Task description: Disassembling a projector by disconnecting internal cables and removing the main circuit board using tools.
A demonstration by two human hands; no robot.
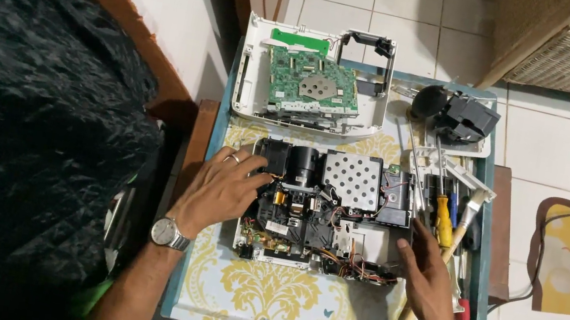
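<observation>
A: Where do the hands sit?
B: Left hand [222, 186] spread on the chassis [327, 210], mid-tabletop [275, 307]; right hand [423, 269] open at its right edge.
A: Best practice?
B: Brace evenly, avoid loose wires [360, 267]. Beyond: circuit board [312, 83].

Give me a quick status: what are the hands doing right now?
Left hand flat on the opened projector chassis, left side. Right hand touching its right edge, holding nothing. Screwdrivers and brush lie close beside the right hand.

Even overhead light, soft shadows, sharp centre, blurred dark left edge.
</observation>
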